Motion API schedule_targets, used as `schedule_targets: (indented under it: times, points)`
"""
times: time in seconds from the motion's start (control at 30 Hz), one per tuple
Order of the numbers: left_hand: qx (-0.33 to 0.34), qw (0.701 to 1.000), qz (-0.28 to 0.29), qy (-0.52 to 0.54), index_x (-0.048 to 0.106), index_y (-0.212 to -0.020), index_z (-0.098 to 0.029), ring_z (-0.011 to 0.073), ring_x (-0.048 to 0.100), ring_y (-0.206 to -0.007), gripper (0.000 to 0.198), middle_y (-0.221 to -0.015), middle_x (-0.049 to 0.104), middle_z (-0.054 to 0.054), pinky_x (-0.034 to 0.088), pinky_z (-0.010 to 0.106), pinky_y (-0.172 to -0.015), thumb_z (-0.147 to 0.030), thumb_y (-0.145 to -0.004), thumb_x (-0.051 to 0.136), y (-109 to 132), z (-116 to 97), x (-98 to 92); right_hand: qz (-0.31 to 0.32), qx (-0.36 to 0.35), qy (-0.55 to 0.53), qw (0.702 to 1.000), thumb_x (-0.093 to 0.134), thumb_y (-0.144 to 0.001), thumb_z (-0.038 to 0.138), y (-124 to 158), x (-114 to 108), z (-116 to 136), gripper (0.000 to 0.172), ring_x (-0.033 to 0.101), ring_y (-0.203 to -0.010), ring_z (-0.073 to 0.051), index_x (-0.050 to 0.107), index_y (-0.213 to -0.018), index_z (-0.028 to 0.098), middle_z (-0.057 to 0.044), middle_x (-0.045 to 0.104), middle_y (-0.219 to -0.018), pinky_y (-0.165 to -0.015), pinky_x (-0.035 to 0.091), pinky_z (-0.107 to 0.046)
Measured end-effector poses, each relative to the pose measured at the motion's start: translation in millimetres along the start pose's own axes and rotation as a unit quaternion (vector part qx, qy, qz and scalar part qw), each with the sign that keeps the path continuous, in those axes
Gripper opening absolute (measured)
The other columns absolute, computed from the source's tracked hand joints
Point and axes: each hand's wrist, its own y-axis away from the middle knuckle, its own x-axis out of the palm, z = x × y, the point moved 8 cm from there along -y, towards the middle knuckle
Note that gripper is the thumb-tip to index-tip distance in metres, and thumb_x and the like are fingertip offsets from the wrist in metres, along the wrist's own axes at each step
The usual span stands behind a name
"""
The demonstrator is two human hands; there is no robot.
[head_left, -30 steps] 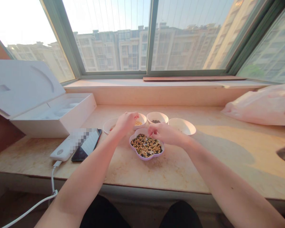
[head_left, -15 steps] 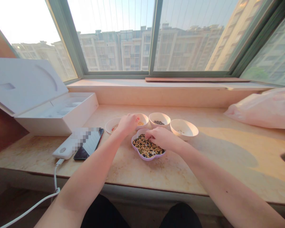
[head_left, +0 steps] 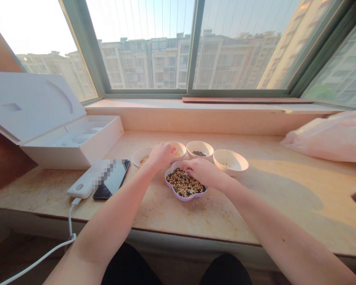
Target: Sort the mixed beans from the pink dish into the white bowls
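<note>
My left hand (head_left: 162,153) is over the near left side of a white bowl (head_left: 181,146) that holds some yellow beans; its fingers are pressed together, and anything between them is too small to see. My right hand (head_left: 203,171) reaches into a lilac scalloped bowl (head_left: 190,198) of mixed beans (head_left: 185,183), yellow and black. Its fingers are bent in a pinch at the beans, with the tips partly hidden. Farther left, a white bowl (head_left: 135,157) with reddish bits is partly covered by my left hand. Dark beans (head_left: 198,153) lie in another white bowl (head_left: 207,145).
The rightmost white bowl (head_left: 240,161) contains a few pale pieces. To the left are a phone (head_left: 112,180), a white power bank (head_left: 78,189) with a cable, and an open white box (head_left: 102,139). A plastic bag (head_left: 329,136) lies at the right.
Both hands stay almost where they were, over the same two bowls. The whole view has shifted very slightly.
</note>
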Motion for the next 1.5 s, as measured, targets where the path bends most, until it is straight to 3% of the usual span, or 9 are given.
schedule_targets:
  times: [0.1, 0.2, 0.27, 0.53, 0.7, 0.9, 1.07, 1.27, 1.5]
  points:
    - [-0.006, 1.000, 0.001, 0.011, 0.076, -0.102, -0.018, 0.0218, 0.068, -0.080, 0.028, -0.094, 0.077, 0.012, 0.047, 0.028, -0.072, -0.018, -0.093, 0.050, 0, 2, -0.8, -0.041, 0.052, -0.148, 0.987, 0.056, -0.090, 0.014, 2, -11, -15, 0.016, 0.069, -0.086, -0.020, 0.071, -0.094, 0.021, -0.005, 0.076, -0.090, -0.075, 0.049, -0.030]
    - [-0.001, 1.000, 0.001, 0.020, 0.076, -0.104, -0.018, 0.0228, 0.070, -0.087, 0.029, -0.100, 0.077, 0.012, 0.049, 0.028, -0.075, -0.018, -0.094, 0.049, 0, 1, -1.3, -0.034, 0.105, -0.335, 0.936, 0.061, -0.090, 0.025, 2, -7, -31, 0.009, 0.061, -0.064, -0.014, 0.067, -0.095, 0.020, -0.004, 0.073, -0.082, -0.055, 0.045, -0.024]
    - [0.001, 1.000, 0.002, 0.021, 0.076, -0.104, -0.018, 0.0236, 0.070, -0.088, 0.029, -0.102, 0.077, 0.013, 0.050, 0.029, -0.076, -0.018, -0.095, 0.048, 0, 1, -1.5, -0.033, 0.129, -0.417, 0.899, 0.066, -0.090, 0.036, 1, -4, -38, 0.017, 0.053, -0.055, -0.011, 0.065, -0.097, 0.020, -0.003, 0.071, -0.079, -0.045, 0.037, -0.022]
    - [0.008, 1.000, -0.003, 0.029, 0.075, -0.098, -0.016, 0.0218, 0.069, -0.089, 0.028, -0.100, 0.078, 0.012, 0.050, 0.029, -0.079, -0.015, -0.094, 0.047, 3, -6, -8.0, -0.031, 0.146, -0.538, 0.829, 0.077, -0.082, 0.042, 0, 3, -43, 0.032, 0.045, -0.052, -0.007, 0.061, -0.098, 0.019, 0.000, 0.066, -0.075, -0.044, 0.030, -0.019]
    - [0.096, 0.994, -0.005, 0.056, 0.073, -0.090, -0.016, 0.0190, 0.066, -0.090, 0.029, -0.103, 0.076, 0.009, 0.049, 0.028, -0.082, -0.010, -0.094, 0.045, 9, -30, -14.8, -0.097, 0.146, -0.422, 0.889, 0.069, -0.089, 0.044, 4, -27, -64, 0.030, 0.053, -0.059, -0.011, 0.061, -0.106, 0.020, 0.000, 0.065, -0.076, -0.053, 0.042, -0.023]
    - [0.189, 0.974, 0.122, 0.036, 0.075, -0.090, -0.020, 0.0172, 0.065, -0.087, 0.028, -0.096, 0.075, 0.005, 0.048, 0.027, -0.081, -0.011, -0.090, 0.049, 29, -61, 0.5, -0.231, 0.203, -0.144, 0.941, 0.068, -0.086, 0.031, 22, -77, -103, 0.017, 0.063, -0.077, -0.018, 0.065, -0.100, 0.021, -0.004, 0.070, -0.089, -0.069, 0.049, -0.030]
    - [0.224, 0.947, 0.228, -0.022, 0.074, -0.087, -0.021, 0.0156, 0.062, -0.075, 0.025, -0.094, 0.074, 0.005, 0.044, 0.026, -0.066, -0.009, -0.085, 0.051, 46, -72, 13.8, -0.167, 0.252, 0.009, 0.953, 0.064, -0.084, 0.017, 30, -79, -128, 0.016, 0.066, -0.088, -0.022, 0.070, -0.098, 0.022, -0.006, 0.073, -0.096, -0.076, 0.048, -0.032]
    - [0.201, 0.947, 0.247, -0.046, 0.077, -0.095, -0.021, 0.0178, 0.066, -0.086, 0.038, -0.102, 0.078, 0.006, 0.042, 0.026, -0.067, -0.002, -0.082, 0.047, 40, -66, 27.9, -0.080, 0.310, 0.063, 0.945, 0.058, -0.089, 0.012, 35, -64, -155, 0.018, 0.066, -0.096, -0.025, 0.074, -0.098, 0.018, -0.013, 0.075, -0.109, -0.078, 0.046, -0.033]
    - [0.210, 0.950, 0.228, -0.026, 0.077, -0.078, -0.019, 0.0174, 0.062, -0.069, 0.030, -0.083, 0.074, 0.006, 0.039, 0.029, -0.060, -0.004, -0.080, 0.051, 39, -70, 25.9, -0.039, 0.336, 0.044, 0.940, 0.062, -0.086, 0.013, 37, -52, -164, 0.023, 0.066, -0.083, -0.025, 0.076, -0.103, 0.017, -0.018, 0.074, -0.110, -0.072, 0.045, -0.033]
